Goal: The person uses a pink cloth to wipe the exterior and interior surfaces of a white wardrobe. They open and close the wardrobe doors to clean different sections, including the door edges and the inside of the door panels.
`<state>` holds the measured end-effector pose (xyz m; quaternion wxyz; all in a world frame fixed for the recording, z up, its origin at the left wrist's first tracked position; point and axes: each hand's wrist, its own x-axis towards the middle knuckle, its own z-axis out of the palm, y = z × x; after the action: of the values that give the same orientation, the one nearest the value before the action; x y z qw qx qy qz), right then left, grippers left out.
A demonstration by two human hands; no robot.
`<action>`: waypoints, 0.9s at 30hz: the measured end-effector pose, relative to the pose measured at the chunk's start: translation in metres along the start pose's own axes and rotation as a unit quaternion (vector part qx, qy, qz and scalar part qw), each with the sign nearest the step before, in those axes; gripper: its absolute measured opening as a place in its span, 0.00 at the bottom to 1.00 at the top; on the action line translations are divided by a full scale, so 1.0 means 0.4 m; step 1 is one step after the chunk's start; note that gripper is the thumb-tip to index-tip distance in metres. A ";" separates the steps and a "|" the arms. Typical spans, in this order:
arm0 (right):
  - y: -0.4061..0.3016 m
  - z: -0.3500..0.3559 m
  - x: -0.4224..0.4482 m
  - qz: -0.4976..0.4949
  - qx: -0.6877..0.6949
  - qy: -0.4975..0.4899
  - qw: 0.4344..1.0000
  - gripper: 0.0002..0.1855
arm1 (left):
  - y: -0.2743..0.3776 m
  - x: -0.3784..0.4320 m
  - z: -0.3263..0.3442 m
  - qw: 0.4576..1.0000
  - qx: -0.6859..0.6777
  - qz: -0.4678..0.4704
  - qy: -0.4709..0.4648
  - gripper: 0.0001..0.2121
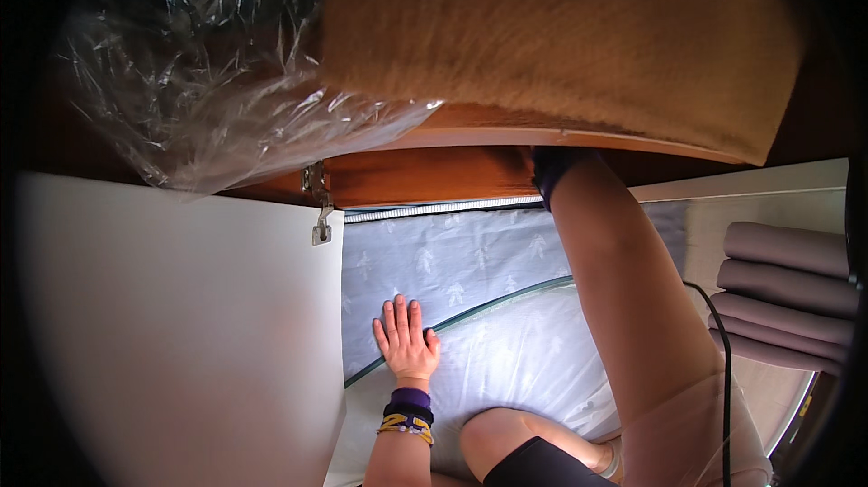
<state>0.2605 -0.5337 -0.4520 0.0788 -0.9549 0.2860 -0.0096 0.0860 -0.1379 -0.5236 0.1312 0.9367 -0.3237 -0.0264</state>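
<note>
My left hand [407,341] lies flat, palm down and fingers slightly spread, on grey bedding [475,249] printed with pale leaf-like shapes. Under its palm runs the dark green edging [502,300] of a sheer white fabric [522,351]. Purple and black bands circle that wrist. My right arm reaches up past the lip of a wooden cabinet [420,175]; a dark band shows at its wrist, while the hand itself is hidden. Above, a brown fuzzy cloth [563,32] hangs over the wooden edge. Beside it is a crumpled clear plastic bag [224,114].
A white cabinet door [183,324] stands swung out on the left, on a metal hinge [322,209]. Folded mauve textiles [786,290] are stacked at right. A black cable [727,378] crosses in front of my right arm. My bent knee [498,436] is below.
</note>
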 end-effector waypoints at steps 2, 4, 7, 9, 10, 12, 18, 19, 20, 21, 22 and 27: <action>0.037 -0.018 -0.011 0.033 0.007 -0.003 0.999 0.11 | -0.002 0.000 -0.001 1.000 -0.001 0.000 0.000 0.28; 0.039 -0.026 -0.030 0.058 0.035 -0.022 0.997 0.12 | -0.005 -0.006 -0.004 1.000 0.008 -0.006 -0.001 0.28; 0.041 -0.034 -0.096 0.106 0.100 -0.069 0.987 0.13 | -0.005 -0.005 -0.007 1.000 0.008 -0.005 -0.005 0.28; 0.028 0.009 -0.188 0.073 0.001 -0.033 0.997 0.17 | -0.005 -0.005 -0.005 1.000 0.011 -0.008 0.001 0.28; 0.024 0.047 -0.239 0.046 -0.102 0.023 0.993 0.21 | -0.004 -0.008 -0.003 1.000 0.016 -0.011 0.007 0.28; 0.040 0.117 -0.287 0.031 -0.123 0.153 0.980 0.27 | 0.004 -0.001 -0.002 1.000 0.015 -0.005 0.014 0.28; -0.288 0.078 -0.279 -0.047 -0.059 -0.108 0.991 0.38 | -0.006 -0.005 -0.006 1.000 0.024 -0.010 0.004 0.27; -0.349 0.063 -0.280 -0.084 0.000 -0.081 0.993 0.38 | -0.006 -0.006 -0.007 1.000 0.020 -0.010 0.001 0.27; -0.378 0.093 -0.279 -0.102 0.052 -0.027 0.993 0.38 | 0.006 0.003 -0.009 1.000 0.014 0.000 0.000 0.27; -0.423 0.082 -0.279 -0.085 0.063 -0.032 0.994 0.38 | 0.008 0.006 -0.009 1.000 0.010 0.001 -0.003 0.27; -0.453 0.076 -0.282 -0.098 0.094 -0.030 0.990 0.37 | 0.008 0.004 -0.015 1.000 0.010 -0.003 -0.013 0.28; -0.377 0.016 -0.283 -0.155 0.001 -0.059 0.986 0.35 | 0.003 0.003 -0.027 0.999 0.024 -0.014 -0.044 0.29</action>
<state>0.2484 -0.3464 -0.4318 0.0939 -0.9865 0.1296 0.0343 0.0879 -0.1371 -0.5127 0.0939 0.9420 -0.3163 -0.0614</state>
